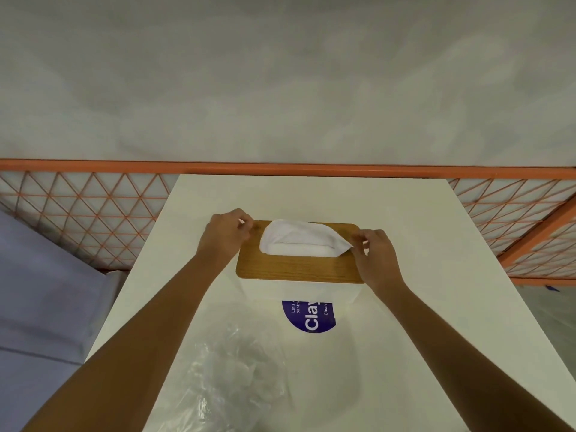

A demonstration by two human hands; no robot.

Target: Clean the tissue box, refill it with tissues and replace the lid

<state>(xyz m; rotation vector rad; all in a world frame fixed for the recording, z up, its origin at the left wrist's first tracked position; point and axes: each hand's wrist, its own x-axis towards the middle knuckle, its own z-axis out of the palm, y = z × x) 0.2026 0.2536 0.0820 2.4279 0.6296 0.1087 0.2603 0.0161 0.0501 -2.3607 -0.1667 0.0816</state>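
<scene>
Tissue box [265, 293]: white, standing at the middle of the white table [405, 213], with a purple label [311, 316] on its near side.
Lid [296, 269]: wooden, seated flat on top of the box.
Tissue [299, 238]: white, pulled up through the lid's slot and fanned towards 12 o'clock.
Right hand [375, 254]: at 3 o'clock of the lid, thumb and forefinger pinching the tissue's right corner, the other fingers curled in.
Left hand [226, 235]: at 9 o'clock of the lid, fingers curled tight by the lid's end. A white sliver shows between the fingertips, perhaps tissue; I cannot tell whether it grips anything.
Plastic wrap [230, 369]: clear and crumpled, lying on the table at 7 o'clock of the box.
Orange mesh railing [93, 219]: beyond the table at 12 o'clock.
</scene>
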